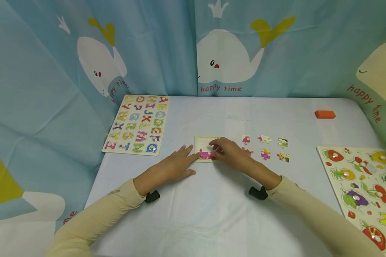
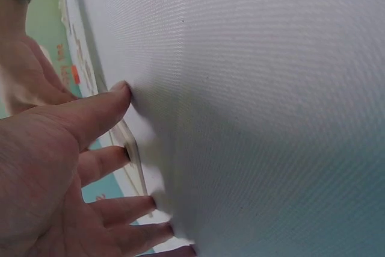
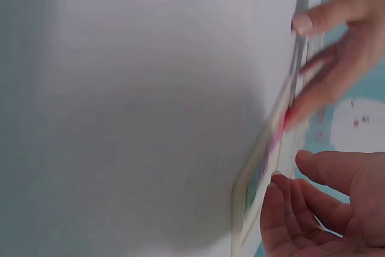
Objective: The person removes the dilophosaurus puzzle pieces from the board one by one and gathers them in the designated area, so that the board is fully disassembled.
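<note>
A small jigsaw tray (image 1: 207, 136) with a pale wooden rim lies mid-table. Pink jigsaw pieces (image 1: 204, 155) sit along its near side. My left hand (image 1: 179, 165) is spread flat at the tray's left, its index fingertip on the pink pieces. Over the tray's right part hovers my right hand (image 1: 229, 153), fingers loosely bent. The right wrist view shows a gap between that hand's thumb (image 3: 328, 167) and fingers, with no piece visible between them. Loose jigsaw pieces (image 1: 265, 154) lie in rows to the right, one partly behind the right hand.
An alphabet board (image 1: 135, 125) lies at the back left. On the right is a fruit puzzle board (image 1: 337, 185), with an orange block (image 1: 325, 114) farther back. A blue whale-print curtain (image 1: 167, 46) borders the white table's far edge and sides.
</note>
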Tool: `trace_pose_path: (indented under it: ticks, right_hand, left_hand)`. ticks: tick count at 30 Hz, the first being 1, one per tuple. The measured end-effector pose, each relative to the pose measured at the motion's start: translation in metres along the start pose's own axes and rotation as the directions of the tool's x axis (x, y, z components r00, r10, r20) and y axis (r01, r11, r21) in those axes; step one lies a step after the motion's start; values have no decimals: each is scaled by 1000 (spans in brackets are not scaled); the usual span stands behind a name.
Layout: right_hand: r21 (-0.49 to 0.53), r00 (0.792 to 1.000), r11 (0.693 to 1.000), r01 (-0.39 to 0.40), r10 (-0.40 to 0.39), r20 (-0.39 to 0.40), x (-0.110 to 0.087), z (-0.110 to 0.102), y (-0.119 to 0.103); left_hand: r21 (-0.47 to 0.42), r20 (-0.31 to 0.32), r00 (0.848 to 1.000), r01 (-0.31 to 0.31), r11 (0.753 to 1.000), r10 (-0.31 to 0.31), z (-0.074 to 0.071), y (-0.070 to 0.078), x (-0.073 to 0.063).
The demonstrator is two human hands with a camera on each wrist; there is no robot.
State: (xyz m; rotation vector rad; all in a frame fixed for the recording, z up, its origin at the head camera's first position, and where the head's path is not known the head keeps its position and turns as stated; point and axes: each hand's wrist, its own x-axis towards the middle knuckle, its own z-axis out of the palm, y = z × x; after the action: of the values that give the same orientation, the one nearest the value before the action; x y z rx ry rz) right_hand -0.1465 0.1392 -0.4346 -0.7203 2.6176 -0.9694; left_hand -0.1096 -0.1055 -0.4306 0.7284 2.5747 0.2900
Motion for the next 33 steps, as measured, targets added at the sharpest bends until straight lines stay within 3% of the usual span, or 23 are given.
trace_pose_path:
  ticks: [9,23,33]
  right_hand:
    - [-103,989,984,145,-144,13,11,21,-9]
    - [-115,993,986,118,-115,35,14,24,-12]
    - [-111,991,984,136,-135,15,12,25,-14]
  left_hand:
    - [-8,-11,1000,-21,1000,21,0,0,-1]
    - [-36,-31,1000,5,999,-7,3,-2,0]
    - [-22,-46,999,-17,1000,16,3,-2,-1]
